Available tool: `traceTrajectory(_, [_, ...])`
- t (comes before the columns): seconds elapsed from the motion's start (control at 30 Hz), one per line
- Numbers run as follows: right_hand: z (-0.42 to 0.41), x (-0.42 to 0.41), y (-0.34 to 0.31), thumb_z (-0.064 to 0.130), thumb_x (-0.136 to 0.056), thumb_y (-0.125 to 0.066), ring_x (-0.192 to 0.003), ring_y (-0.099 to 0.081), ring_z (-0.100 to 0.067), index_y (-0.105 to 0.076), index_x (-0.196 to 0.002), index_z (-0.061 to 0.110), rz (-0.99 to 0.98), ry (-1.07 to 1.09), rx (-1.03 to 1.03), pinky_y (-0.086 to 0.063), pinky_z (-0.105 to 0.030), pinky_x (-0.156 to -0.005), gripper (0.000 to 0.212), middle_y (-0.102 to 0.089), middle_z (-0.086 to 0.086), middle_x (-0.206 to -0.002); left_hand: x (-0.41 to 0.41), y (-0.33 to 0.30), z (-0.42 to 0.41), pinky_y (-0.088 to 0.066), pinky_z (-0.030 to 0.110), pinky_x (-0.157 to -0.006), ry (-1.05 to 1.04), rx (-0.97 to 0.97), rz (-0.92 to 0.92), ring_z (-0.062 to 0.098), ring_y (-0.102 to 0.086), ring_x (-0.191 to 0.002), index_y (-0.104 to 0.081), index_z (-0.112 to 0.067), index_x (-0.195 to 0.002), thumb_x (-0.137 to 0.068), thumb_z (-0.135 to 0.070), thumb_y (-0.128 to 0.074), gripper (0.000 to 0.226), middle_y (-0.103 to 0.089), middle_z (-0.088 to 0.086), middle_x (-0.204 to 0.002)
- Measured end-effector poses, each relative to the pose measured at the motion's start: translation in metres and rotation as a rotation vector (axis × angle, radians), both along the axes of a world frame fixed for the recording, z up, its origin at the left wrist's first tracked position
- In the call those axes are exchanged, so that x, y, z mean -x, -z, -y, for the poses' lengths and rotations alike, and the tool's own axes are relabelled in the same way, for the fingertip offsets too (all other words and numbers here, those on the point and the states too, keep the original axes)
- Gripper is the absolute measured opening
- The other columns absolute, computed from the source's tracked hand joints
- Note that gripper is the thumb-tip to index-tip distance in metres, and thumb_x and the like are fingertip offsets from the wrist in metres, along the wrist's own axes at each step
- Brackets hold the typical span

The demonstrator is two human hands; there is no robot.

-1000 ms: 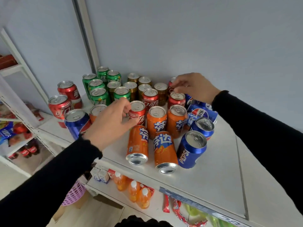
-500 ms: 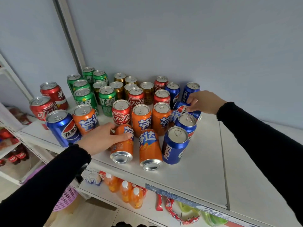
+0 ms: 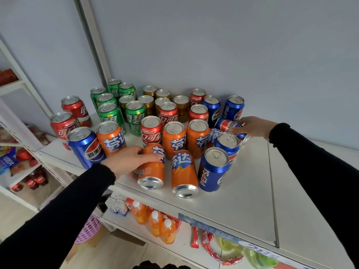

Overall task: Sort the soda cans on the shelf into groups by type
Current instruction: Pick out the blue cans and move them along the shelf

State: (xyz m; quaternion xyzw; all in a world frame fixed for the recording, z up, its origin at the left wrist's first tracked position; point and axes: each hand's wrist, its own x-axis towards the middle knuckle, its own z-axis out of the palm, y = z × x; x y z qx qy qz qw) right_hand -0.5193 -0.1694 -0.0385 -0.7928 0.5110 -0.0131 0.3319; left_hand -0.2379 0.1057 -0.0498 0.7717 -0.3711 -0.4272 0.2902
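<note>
Nearest the camera, below the shelf [image 3: 242, 200], a lower level holds orange drink bottles [image 3: 155, 220] with white caps, small white cartons [image 3: 116, 206] and red snack packets [image 3: 194, 236]. A blue price strip [image 3: 217, 227] runs along the shelf edge; its print is too blurred to read apart from "28".

On the shelf front, two orange cans lie on their sides with their bases toward the camera. The left hand [image 3: 126, 162] grips the left lying orange can [image 3: 152, 166], fingers curled over its top side. The right lying orange can [image 3: 183, 172] bears white Chinese characters. Just beside it stands a blue can marked "PEPSI" [image 3: 212, 169], with a second blue Pepsi can [image 3: 227, 145] touching behind it.

Further back stands a row: a blue Pepsi can with Chinese lettering [image 3: 85, 146], an upright orange can [image 3: 110, 138], a red Coca-Cola can reading "FIFA WORLD CUP" [image 3: 151, 131], and two more orange cans [image 3: 173, 138] [image 3: 197, 136].

At right, the right hand [image 3: 252, 127] holds a lying blue Pepsi can [image 3: 229, 126], fingers wrapped round its far end.

Behind are green Sprite cans [image 3: 110, 115], gold cans [image 3: 181, 107] with no legible label, further red Coca-Cola cans [image 3: 198, 113], and two upright Pepsi cans [image 3: 234, 107] near the wall. Two red Coca-Cola cans [image 3: 64, 125] stand apart at far left.
</note>
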Motion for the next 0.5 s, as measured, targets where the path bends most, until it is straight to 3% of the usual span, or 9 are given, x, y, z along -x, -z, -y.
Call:
traceTrajectory(0.17, [0.0,0.015,0.016,0.036,-0.088,-0.073,-0.101,-0.066,-0.023,-0.057,-0.122,0.016,0.236,0.094,-0.047,-0.052,-0.033,-0.09,0.043,-0.067,-0.004,-0.114,-0.007,0.005,-0.017,-0.056,0.034,-0.082,-0.02,0.278,0.0,0.012,-0.068,-0.102,-0.055,-0.032,-0.125,-0.071,-0.04,-0.087,0.063,-0.069,-0.008,-0.115])
traceTrajectory(0.23, [-0.002,0.023,0.023,0.028,-0.087,-0.075,-0.107,-0.065,-0.026,-0.056,-0.131,0.014,0.366,0.126,-0.092,-0.052,-0.039,-0.097,0.05,-0.067,-0.007,-0.119,-0.009,0.007,-0.021,-0.054,0.039,-0.092,-0.016,0.362,0.073,0.01,-0.065,-0.106,-0.054,-0.037,-0.12,-0.062,-0.044,-0.092,0.07,-0.068,-0.012,-0.115])
traceTrajectory(0.3, [-0.007,0.028,0.031,0.024,-0.085,-0.076,-0.114,-0.063,-0.029,-0.052,-0.135,0.012,0.486,0.144,-0.132,-0.051,-0.042,-0.099,0.056,-0.066,-0.009,-0.123,-0.008,0.01,-0.023,-0.053,0.039,-0.094,-0.01,0.438,0.132,0.006,-0.064,-0.104,-0.052,-0.037,-0.118,-0.066,-0.034,-0.092,0.066,-0.067,-0.015,-0.111])
traceTrajectory(0.5, [-0.028,0.021,0.053,0.013,-0.089,-0.072,-0.11,-0.06,-0.021,-0.045,-0.137,0.015,0.76,0.292,-0.054,-0.051,-0.029,-0.084,0.055,-0.061,-0.003,-0.123,-0.008,0.024,-0.023,-0.054,0.046,-0.096,-0.024,0.552,0.243,0.01,-0.062,-0.111,-0.044,-0.042,-0.121,-0.072,-0.028,-0.089,0.068,-0.064,-0.016,-0.12])
